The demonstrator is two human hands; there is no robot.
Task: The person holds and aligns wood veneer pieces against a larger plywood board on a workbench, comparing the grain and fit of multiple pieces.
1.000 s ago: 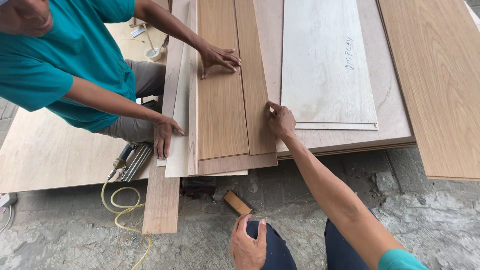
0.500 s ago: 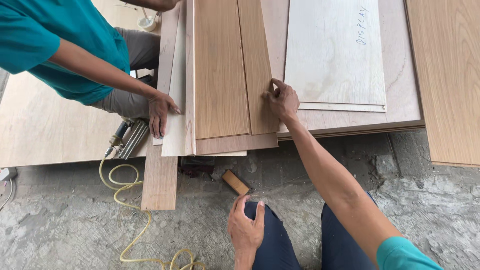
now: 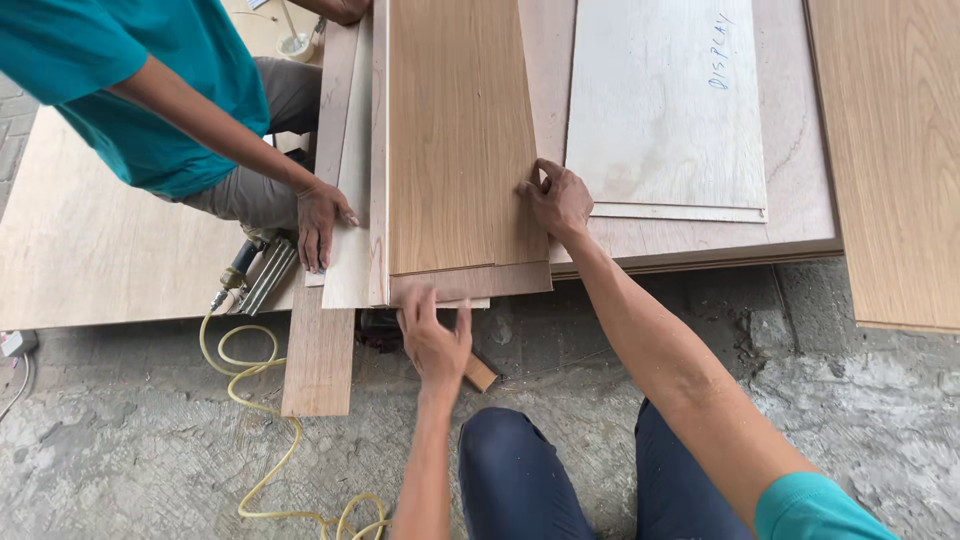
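Veneered panel (image 3: pixel 455 140): right hand (image 3: pixel 560 198) pressing edge (fingers curled), left hand (image 3: pixel 435 340) spread at end.

Seen from above: the right hand (image 3: pixel 560 198) presses the edge of stacked wood panels (image 3: pixel 455 140), the left hand (image 3: pixel 436 340) touches their near end. A co-worker's hand (image 3: pixel 320 222) rests beside a nail gun (image 3: pixel 255 275) and yellow hose (image 3: pixel 262 410).
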